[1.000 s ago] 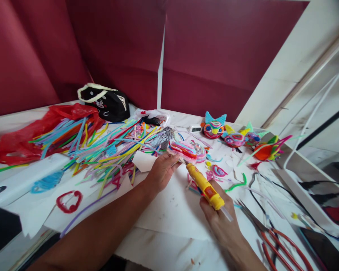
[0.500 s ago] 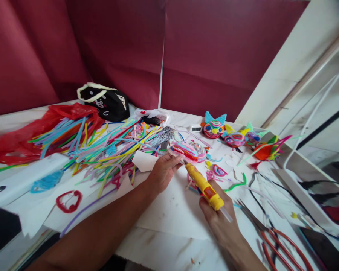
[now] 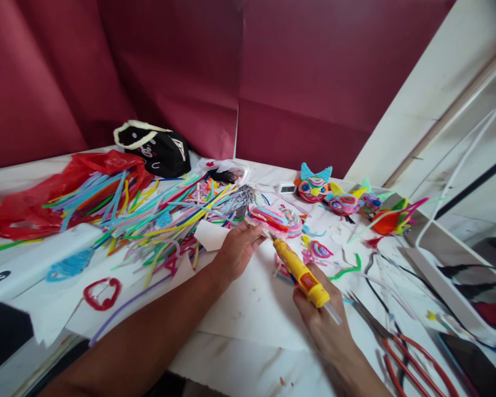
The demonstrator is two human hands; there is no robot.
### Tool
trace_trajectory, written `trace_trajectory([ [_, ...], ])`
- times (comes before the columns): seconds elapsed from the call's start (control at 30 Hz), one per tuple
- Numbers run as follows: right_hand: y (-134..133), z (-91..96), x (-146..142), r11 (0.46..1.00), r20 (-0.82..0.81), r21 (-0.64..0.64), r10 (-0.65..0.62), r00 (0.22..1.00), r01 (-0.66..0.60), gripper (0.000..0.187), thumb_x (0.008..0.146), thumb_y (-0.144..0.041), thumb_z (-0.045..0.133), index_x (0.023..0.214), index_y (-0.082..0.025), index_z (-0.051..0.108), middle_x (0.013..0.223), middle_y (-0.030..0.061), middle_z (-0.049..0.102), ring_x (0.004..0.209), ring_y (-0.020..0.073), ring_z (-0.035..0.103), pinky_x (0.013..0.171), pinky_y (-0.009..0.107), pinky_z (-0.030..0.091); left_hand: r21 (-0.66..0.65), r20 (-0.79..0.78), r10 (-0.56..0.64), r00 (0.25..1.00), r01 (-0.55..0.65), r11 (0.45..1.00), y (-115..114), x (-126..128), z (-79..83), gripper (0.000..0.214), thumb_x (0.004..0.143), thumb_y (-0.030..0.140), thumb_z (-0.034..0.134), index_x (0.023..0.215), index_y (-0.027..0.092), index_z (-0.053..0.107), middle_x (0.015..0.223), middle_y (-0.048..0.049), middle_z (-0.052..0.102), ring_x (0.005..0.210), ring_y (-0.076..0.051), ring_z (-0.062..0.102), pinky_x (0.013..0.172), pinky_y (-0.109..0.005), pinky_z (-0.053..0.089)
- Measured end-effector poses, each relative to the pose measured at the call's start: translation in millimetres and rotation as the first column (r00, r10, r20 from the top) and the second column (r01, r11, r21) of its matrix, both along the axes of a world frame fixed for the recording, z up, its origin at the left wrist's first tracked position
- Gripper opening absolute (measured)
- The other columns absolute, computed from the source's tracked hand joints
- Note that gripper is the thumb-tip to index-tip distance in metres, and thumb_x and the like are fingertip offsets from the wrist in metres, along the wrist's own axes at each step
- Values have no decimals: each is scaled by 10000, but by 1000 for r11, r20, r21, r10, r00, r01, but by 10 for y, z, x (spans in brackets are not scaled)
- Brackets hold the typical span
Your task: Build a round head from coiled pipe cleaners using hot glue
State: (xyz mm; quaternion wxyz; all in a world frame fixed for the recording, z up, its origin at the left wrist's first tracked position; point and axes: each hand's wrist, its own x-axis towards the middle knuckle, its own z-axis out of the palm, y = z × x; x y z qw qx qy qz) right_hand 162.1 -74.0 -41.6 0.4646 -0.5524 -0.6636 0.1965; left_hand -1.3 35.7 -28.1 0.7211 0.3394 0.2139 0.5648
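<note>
My left hand [image 3: 240,249] pinches the near left edge of a pink, red and blue pipe-cleaner craft piece [image 3: 275,220], lifted a little over the white paper. In my right hand [image 3: 320,300] is a yellow glue gun [image 3: 300,271], my fingers wrapped round its body. Its metal tip points up and left at the underside of the craft piece, close to my left fingertips; whether it touches cannot be made out. A clear glue stick [image 3: 334,314] pokes out of the gun's rear. Below the gun lie pink coiled pieces [image 3: 321,250], partly hidden.
Many loose pipe cleaners [image 3: 177,215] spread leftward from a red plastic bag [image 3: 28,204]. Finished owl-like figures, one with blue ears [image 3: 314,184], stand at the back right. Orange-handled scissors [image 3: 400,344], a phone [image 3: 475,364] and a black cable [image 3: 374,286] lie right. A black bag [image 3: 161,154] sits behind.
Almost nothing differs. The glue gun and my right hand have shifted very slightly to the right and the whole view has moved a touch; both holds are the same.
</note>
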Motion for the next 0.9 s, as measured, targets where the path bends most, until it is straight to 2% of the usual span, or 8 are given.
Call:
trace_trajectory([
  [0.37, 10, 3, 4, 1000, 10, -7, -20, 1000, 20, 105, 742, -149, 472, 737, -233, 409, 650, -51, 412, 566, 132, 394, 527, 261, 325, -50, 32, 17, 999, -16, 999, 19, -23, 2, 169, 691, 213, 775, 826, 152, 693, 881, -31, 724, 945, -166, 651, 960, -334, 459],
  [0.6, 12, 15, 1, 999, 28, -7, -43, 999, 43, 105, 738, -149, 469, 739, -234, 407, 651, -52, 407, 567, 131, 392, 531, 259, 327, -137, 74, 61, 995, -50, 989, 37, -31, -5, 130, 661, 164, 789, 713, 153, 671, 784, -6, 706, 831, -126, 645, 927, -315, 461],
  [0.9, 17, 26, 12, 998, 46, 15, -64, 997, 63, 108, 748, -158, 468, 735, -237, 396, 632, -59, 404, 551, 128, 397, 519, 253, 336, -132, 71, 57, 996, -48, 990, 70, -48, -26, 158, 676, 186, 789, 794, 159, 688, 867, -23, 719, 907, -156, 650, 994, -354, 432],
])
